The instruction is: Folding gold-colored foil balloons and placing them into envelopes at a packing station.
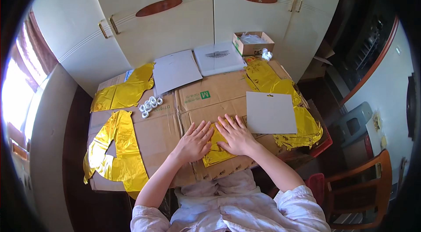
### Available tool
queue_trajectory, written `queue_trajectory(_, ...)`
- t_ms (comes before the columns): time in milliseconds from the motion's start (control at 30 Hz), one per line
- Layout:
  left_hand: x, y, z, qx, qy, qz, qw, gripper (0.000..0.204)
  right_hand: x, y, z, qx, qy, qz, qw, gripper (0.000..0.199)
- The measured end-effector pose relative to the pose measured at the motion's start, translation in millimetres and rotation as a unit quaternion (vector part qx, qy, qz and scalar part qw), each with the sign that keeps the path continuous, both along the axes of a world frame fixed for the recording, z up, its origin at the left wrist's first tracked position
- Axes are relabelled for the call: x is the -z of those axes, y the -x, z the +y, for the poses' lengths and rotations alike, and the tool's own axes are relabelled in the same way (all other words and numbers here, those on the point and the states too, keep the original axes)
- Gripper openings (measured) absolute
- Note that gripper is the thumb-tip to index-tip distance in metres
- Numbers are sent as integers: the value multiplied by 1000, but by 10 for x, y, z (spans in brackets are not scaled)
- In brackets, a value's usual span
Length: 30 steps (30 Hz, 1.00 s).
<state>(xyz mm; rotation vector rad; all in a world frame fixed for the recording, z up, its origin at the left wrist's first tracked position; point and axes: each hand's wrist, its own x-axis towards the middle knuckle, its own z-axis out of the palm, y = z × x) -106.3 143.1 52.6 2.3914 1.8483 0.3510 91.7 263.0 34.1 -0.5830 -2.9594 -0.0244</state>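
Observation:
A folded piece of shiny gold foil (217, 157) lies on the flattened cardboard (175, 133) in front of me. My left hand (193, 143) rests flat along its left edge, fingers stretched out. Palm down, my right hand (238, 138) presses on its right part with the fingers spread, covering much of it. Just right of that hand is a pale grey card (272, 113) with a hang hole. It partly overlaps gold foil sheets (302, 126), which look like flat foil balloons. More flat gold foil pieces lie at the left, one curved (127, 153) and one behind it (123, 89).
Several small white rolls (149, 105) sit left of centre. At the back are stacked grey cards (177, 70), a white pack (219, 58), and a small carton (253, 44) of clear plastic bags. Cabinets (171, 26) stand behind; a wooden chair (381, 188) is at the right.

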Motion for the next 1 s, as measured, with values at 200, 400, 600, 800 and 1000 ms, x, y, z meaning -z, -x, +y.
queue_trajectory(200, 35, -39, -140, 0, -11, 71, 997, 62, -52, -7, -17, 1, 35, -4, 999, 72)
queue_trajectory(400, 4, 15, -208, -6, 13, 79, 997, 65, -106, -21, -33, -3, 47, -21, 999, 72)
queue_trajectory(600, -15, 36, -338, -25, 9, 76, 997, 84, -88, -40, -46, -8, 43, -15, 999, 68)
queue_trajectory(800, -212, -195, -704, 45, 48, 48, 997, 94, -78, -232, -292, -32, 47, 1, 998, 70)
queue_trajectory(1000, 27, -460, -1109, 74, -33, 95, 992, 66, -95, -468, -652, -60, 68, -3, 996, 72)
